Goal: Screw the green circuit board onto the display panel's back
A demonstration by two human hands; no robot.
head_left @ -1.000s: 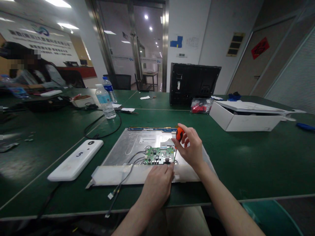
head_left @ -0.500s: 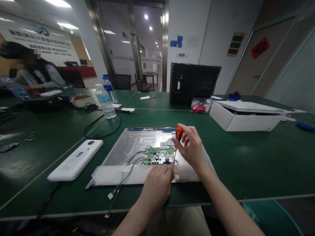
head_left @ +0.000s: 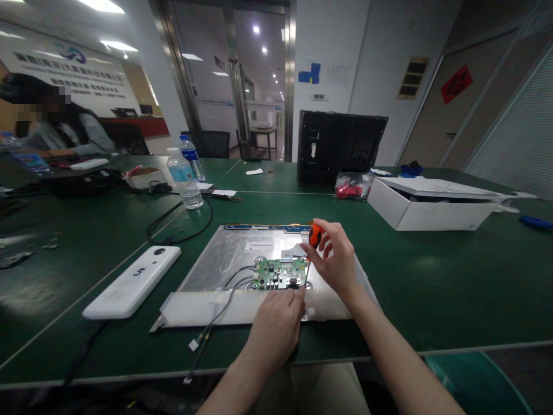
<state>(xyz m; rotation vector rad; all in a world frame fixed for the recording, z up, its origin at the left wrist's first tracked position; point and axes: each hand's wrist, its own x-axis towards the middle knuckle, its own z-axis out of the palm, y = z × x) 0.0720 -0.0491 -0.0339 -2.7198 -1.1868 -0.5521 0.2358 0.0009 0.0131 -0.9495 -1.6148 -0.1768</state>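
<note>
My right hand [head_left: 334, 256] is closed around the orange and black handle of a screwdriver [head_left: 315, 235], fingertips on its upper end. Its thin shaft points down to the right front corner of a green circuit board [head_left: 276, 272]. Close to that tip, the index finger of my left hand [head_left: 280, 320] reaches the board's front edge. Its other fingers are curled, and whatever they hold is hidden. The board sits on the silvery back of a display panel [head_left: 207, 262], which lies flat on the table. Dark cables [head_left: 231, 302] run from the board's left side over the panel's front edge.
On the left lies a white power bank-like case [head_left: 133, 282] marked 5. Behind it stand water bottles [head_left: 185, 178] and a looped black cable [head_left: 211, 216]. A black monitor [head_left: 341, 147] and a white box [head_left: 432, 204] stand farther back. Another person [head_left: 56, 124] sits at far left.
The screwdriver's handle has turned a little between my right fingers, its black patches shifting. My left hand, the board and the panel stay in place.
</note>
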